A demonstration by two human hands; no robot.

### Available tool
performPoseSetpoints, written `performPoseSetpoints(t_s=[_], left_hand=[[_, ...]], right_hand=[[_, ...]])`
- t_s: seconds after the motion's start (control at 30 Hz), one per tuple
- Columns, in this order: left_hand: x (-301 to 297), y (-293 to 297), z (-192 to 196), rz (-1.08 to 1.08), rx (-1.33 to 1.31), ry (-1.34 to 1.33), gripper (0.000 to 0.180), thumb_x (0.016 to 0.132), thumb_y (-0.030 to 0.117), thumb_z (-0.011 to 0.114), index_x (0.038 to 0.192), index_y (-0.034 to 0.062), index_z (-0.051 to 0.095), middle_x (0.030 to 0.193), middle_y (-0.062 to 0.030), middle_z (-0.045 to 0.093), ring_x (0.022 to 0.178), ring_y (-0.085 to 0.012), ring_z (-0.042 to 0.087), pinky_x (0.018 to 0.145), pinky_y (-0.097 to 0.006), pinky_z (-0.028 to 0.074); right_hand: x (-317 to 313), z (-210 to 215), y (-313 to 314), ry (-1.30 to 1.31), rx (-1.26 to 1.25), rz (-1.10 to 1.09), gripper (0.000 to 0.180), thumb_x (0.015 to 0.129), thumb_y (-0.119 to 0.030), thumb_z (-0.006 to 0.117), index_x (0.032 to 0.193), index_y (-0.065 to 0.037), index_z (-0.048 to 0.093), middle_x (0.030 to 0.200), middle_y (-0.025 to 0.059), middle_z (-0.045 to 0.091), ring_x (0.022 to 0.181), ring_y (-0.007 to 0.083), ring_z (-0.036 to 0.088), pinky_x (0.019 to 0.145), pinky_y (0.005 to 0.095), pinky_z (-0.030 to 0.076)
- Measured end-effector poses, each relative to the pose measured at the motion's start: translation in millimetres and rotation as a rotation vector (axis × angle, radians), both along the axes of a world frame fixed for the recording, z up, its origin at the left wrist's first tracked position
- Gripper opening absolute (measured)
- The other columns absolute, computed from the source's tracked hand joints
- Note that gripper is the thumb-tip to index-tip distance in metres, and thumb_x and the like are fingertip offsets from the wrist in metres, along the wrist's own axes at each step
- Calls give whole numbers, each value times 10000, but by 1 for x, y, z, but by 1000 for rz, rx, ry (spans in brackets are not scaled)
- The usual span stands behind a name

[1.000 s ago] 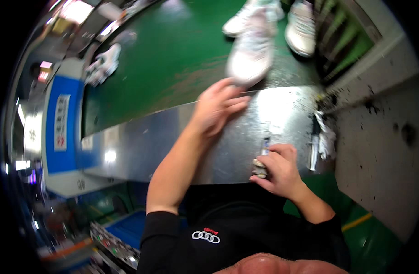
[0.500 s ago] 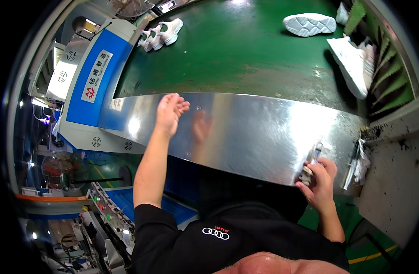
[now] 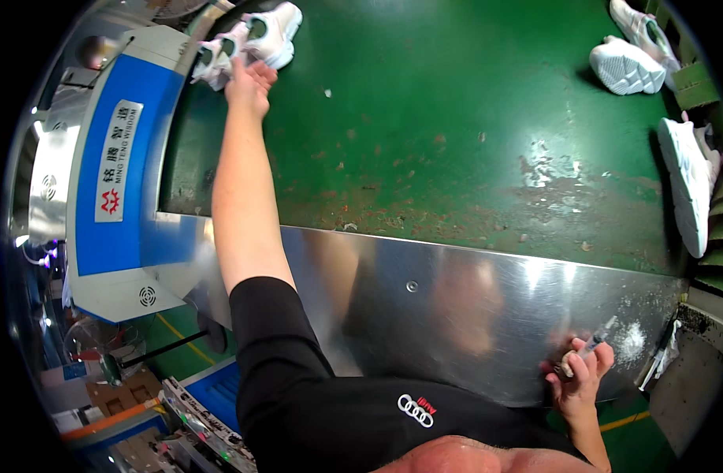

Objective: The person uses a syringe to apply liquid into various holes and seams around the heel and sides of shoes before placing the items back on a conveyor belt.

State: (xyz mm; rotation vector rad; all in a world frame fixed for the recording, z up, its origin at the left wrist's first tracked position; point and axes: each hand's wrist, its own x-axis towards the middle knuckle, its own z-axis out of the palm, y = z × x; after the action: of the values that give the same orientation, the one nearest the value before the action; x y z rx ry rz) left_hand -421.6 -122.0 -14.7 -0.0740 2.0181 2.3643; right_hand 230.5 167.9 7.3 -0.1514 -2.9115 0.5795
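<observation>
My left hand (image 3: 252, 88) is stretched out to the far left, at a row of white-and-pale-pink sneakers (image 3: 276, 35). Its fingers are apart and reach the lower side of the shoes; whether they touch is hard to tell. Low on the right, over the metal ledge, my right hand (image 3: 583, 378) is closed around a slim clear syringe (image 3: 596, 340) with its tip pointing away from me. A small beige lump (image 3: 567, 364) shows between the same fingers, and I cannot make out what it is.
The green belt (image 3: 424, 142) lies beyond the metal ledge (image 3: 377, 315). White sneakers (image 3: 687, 185) and an upturned one (image 3: 628, 67) rest by green flaps at right. White residue (image 3: 631, 340) and a thin tool (image 3: 661, 355) lie near the right end. A blue-and-white machine housing (image 3: 113, 173) borders the left.
My left hand has moved from above the metal ledge out to the sneakers at the far left. The right hand still grips the syringe. The view has shifted, and the shoes on the right appear lower.
</observation>
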Motion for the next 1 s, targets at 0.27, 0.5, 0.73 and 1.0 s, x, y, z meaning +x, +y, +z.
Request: performPoseSetpoints(t_s=[0.27, 0.5, 0.73, 1.0], left_hand=[[-66, 6, 1, -13, -62, -66, 582, 937, 447, 358, 1049, -115, 458, 964, -211, 536, 843, -326, 581, 761, -385, 514], [-83, -14, -6, -23, -34, -37, 170, 865, 115, 393, 824, -26, 480, 761, -140, 555, 696, -236, 578, 636, -296, 519], [153, 28, 59, -514, -207, 121, 276, 867, 126, 424, 637, -1, 506, 563, -115, 539, 469, -143, 488, 417, -231, 351], [427, 14, 88, -959, -315, 229, 239, 825, 22, 444, 653, -40, 598, 597, -131, 612, 438, -170, 561, 462, -263, 475]], right_hand=[[-1, -9, -9, -23, 4, -174, 503, 825, -361, 613, 1224, -186, 362, 1120, 139, 528, 1124, 365, 335, 912, 524, 273], [-12, -5, -11, 1, 37, -193, 531, 811, -329, 615, 1242, -164, 353, 1093, 159, 536, 1088, 364, 357, 910, 509, 281], [-12, -2, -12, 37, 44, -159, 504, 807, -350, 617, 1194, -112, 399, 1083, 152, 549, 1062, 359, 373, 899, 531, 270], [-15, 6, 8, 146, -191, -34, 538, 710, -327, 718, 1146, -83, 517, 1006, 104, 557, 998, 289, 453, 881, 453, 319]])
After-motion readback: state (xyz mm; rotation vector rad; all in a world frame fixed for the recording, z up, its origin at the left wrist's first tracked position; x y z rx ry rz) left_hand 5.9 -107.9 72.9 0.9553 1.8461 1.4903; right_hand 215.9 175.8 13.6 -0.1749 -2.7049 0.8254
